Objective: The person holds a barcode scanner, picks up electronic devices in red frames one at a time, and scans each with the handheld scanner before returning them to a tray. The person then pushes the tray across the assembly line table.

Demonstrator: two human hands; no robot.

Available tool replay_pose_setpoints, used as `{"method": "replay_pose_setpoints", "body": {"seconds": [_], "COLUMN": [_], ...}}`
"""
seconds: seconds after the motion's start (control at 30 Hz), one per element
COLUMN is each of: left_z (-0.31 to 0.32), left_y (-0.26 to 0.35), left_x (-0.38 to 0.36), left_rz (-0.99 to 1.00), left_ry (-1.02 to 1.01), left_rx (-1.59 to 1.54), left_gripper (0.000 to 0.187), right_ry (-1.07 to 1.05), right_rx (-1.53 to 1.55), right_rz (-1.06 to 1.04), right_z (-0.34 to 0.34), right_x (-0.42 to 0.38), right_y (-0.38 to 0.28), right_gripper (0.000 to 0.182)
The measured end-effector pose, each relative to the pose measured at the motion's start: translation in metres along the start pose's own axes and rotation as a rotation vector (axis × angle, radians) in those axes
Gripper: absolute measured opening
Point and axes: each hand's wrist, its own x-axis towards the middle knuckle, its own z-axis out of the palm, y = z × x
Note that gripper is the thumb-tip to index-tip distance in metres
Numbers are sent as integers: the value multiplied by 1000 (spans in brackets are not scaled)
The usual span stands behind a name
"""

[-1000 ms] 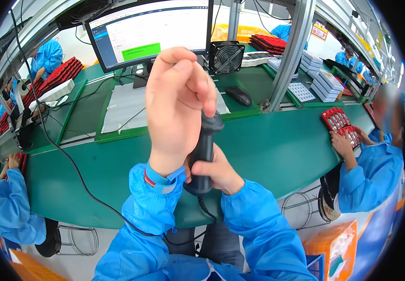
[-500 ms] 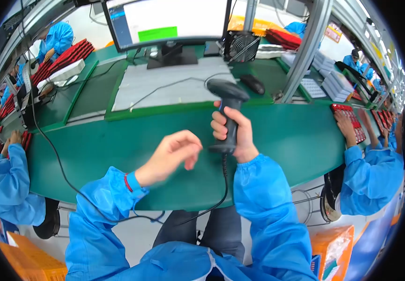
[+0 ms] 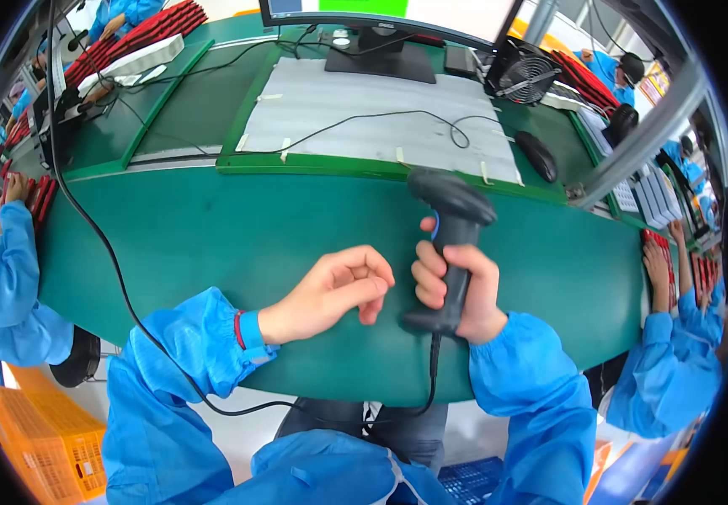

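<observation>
Right hand (image 3: 477,290): fingers wrapped round the scanner's (image 3: 456,206) handle — upright
Left hand (image 3: 330,290): fingers loosely curled — holding nothing, over the green table (image 3: 170,244)

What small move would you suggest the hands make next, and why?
Probably lower the black pistol-shaped scanner onto the smooth green tabletop: the right hand holds its handle, the left hand looks empty, and the tabletop lies within easy reach.

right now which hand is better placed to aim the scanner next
The right hand, most likely: it is wrapped around the handle of the scanner, with the scanner's head clear above the fingers. The left hand is loosely curled beside it with nothing visible in it, so it would need a handover first.
</observation>
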Motion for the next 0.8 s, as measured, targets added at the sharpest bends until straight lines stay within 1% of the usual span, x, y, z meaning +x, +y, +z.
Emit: {"method": "replay_pose_setpoints", "body": {"seconds": [0.07,0.2,0.37,0.47,0.53,0.57,0.6,0.67,0.8], "left_z": [-1,-1,1,6,13,21,28,37,42], "left_y": [1,-2,0,-1,4,8,11,15,23], "left_x": [1,2,1,-2,-5,-8,-11,-20,-26], "left_rz": [-41,-34,-88,53,403,460,500,486,456], "left_ry": [0,-5,-17,26,-77,-133,-198,-229,-185], "left_rx": [-14,-57,-104,-10,304,298,230,123,65], "left_gripper": [14,15,13,11,15,17,17,18,20], "right_ry": [-33,-39,22,2,-5,-11,-1,13,4], "right_rx": [-9,11,105,103,108,111,93,56,13], "right_rz": [87,176,233,237,249,250,244,235,220], "right_z": [0,-4,-8,-9,-9,-9,-8,-6,-5], "right_x": [0,3,4,4,5,6,6,5,6], "right_y": [1,-2,-8,-7,-6,-6,-6,-5,-3], "right_gripper": [40,43,43,43,43,43,43,44,43]}}
